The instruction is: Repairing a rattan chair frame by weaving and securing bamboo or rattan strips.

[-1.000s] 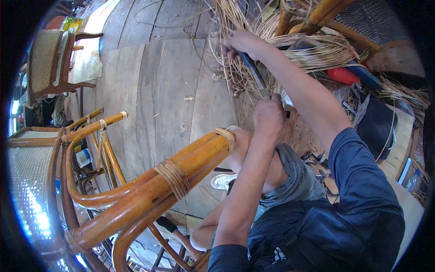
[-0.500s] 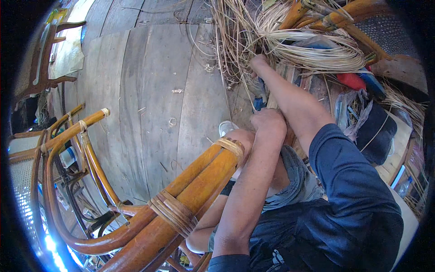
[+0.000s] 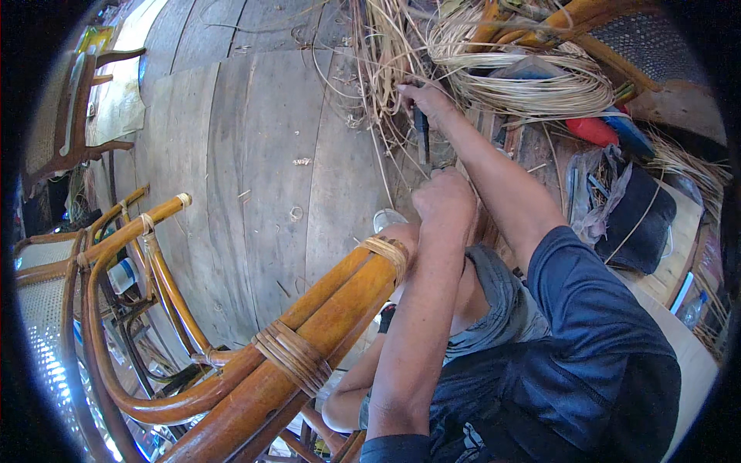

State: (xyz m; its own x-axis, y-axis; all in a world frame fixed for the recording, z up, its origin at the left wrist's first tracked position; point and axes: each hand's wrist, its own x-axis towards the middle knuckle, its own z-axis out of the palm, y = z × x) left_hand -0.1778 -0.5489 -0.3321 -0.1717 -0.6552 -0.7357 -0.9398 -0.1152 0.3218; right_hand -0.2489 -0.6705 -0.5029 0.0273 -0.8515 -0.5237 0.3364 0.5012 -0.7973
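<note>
My right hand is closed around a dark, narrow, blade-like tool, which points down toward my left hand. Its thumb and forefinger reach the edge of a tangle of pale cane strands. Close to my right knee, my left hand is curled into a fist, back of the hand up. What lies inside that fist is hidden. Thin strands run down from the tangle beside both hands. Left of my left forearm slants a varnished rattan frame with cane binding wrapped round its poles.
A large coil of cane lies beyond my right arm, near a red object and a black bag-like item. Rattan chair parts stand at left. Cane scraps dot the plank floor.
My right hand has moved slightly left, and its thumb and forefinger now show, with the tool more visible below. My left hand has shifted a little up and left.
</note>
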